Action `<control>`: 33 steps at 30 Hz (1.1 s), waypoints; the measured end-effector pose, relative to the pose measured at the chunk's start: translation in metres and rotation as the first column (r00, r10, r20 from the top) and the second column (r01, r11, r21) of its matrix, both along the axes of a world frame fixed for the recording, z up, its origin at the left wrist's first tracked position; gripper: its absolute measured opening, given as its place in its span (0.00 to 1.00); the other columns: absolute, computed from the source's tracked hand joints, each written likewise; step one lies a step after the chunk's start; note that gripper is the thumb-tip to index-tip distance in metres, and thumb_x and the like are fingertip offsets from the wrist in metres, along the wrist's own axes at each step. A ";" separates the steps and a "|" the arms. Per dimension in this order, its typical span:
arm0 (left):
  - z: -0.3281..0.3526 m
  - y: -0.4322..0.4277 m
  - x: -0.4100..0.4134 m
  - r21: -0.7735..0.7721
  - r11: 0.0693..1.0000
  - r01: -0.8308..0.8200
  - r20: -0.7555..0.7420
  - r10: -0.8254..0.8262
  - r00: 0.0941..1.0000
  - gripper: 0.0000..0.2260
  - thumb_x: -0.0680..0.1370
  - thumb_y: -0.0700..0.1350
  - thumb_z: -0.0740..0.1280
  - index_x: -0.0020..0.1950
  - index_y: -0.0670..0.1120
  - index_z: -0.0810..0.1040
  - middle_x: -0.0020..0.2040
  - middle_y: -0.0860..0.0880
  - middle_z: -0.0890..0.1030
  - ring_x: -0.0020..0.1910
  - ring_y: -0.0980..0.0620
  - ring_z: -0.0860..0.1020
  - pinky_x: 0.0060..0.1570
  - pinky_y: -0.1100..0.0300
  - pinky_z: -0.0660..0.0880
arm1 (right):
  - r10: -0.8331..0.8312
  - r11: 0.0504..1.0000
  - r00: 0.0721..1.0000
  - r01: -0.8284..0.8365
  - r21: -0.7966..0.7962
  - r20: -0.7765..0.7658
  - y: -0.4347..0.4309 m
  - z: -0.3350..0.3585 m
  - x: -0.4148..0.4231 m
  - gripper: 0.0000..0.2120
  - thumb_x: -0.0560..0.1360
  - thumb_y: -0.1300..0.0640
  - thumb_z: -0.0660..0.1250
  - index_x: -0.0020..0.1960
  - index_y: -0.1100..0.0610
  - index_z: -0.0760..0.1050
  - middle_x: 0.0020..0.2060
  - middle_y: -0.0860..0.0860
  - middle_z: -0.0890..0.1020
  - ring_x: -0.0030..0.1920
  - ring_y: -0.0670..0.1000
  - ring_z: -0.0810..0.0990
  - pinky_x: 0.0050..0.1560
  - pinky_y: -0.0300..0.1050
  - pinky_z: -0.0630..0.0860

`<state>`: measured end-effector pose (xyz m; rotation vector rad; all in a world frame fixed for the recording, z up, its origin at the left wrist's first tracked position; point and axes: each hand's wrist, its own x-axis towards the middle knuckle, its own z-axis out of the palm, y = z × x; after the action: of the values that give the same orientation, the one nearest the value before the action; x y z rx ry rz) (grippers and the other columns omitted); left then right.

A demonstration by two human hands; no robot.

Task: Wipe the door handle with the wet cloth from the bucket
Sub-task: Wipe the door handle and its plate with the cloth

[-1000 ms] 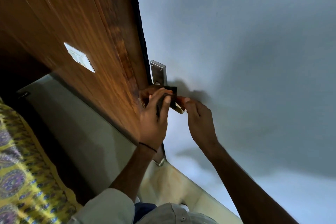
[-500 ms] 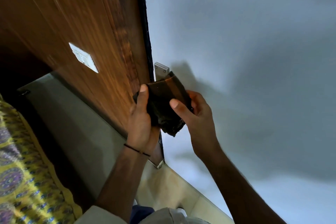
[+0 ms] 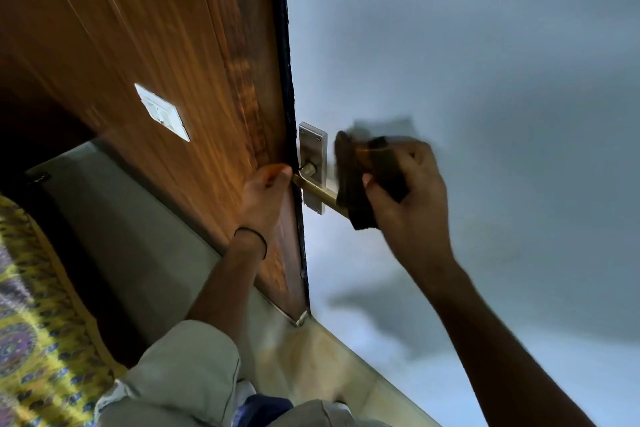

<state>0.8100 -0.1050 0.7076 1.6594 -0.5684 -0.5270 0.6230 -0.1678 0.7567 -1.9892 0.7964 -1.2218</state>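
From the head camera I see my right hand (image 3: 412,198) closed around a dark folded cloth (image 3: 363,180), thumb pressed on its near face and the other fingers (image 3: 420,156) curled over the far side. The cloth wraps the outer end of the brass door handle (image 3: 317,189), so the lever's tip is hidden under it; the hand and cloth are blurred. The bare stretch of the lever runs from the cloth back to the silver backplate (image 3: 313,149), which sits on the pale face of the door, just beside the door's dark edge (image 3: 287,80).

My left hand (image 3: 263,198) rests against the wooden face of the door (image 3: 156,45) at that same edge, level with the handle. Its fingers are bent together, the tips (image 3: 277,172) touching the edge next to the lever's inner end; I cannot tell whether they grip the edge or only press on it. It holds nothing else. A thin dark band (image 3: 251,237) circles the left wrist.

A white plate (image 3: 162,113) is fixed on the wooden face, well apart from the handle. At the lower left lies yellow patterned fabric (image 3: 38,340).
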 end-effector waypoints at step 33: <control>-0.004 -0.015 0.032 0.115 0.982 0.147 -0.102 -0.135 0.985 0.04 0.79 0.35 0.65 0.48 0.40 0.80 0.41 0.47 0.80 0.40 0.54 0.80 0.38 0.68 0.80 | -0.338 0.890 0.576 -0.061 -0.451 -0.744 0.017 -0.040 0.094 0.20 0.78 0.61 0.46 0.60 0.62 0.74 0.50 0.58 0.83 0.49 0.57 0.83 0.46 0.49 0.78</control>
<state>0.8422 -0.1198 0.7032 1.7073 -0.5972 -0.7529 0.7175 -0.1510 0.7168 -2.9846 1.2098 -0.4920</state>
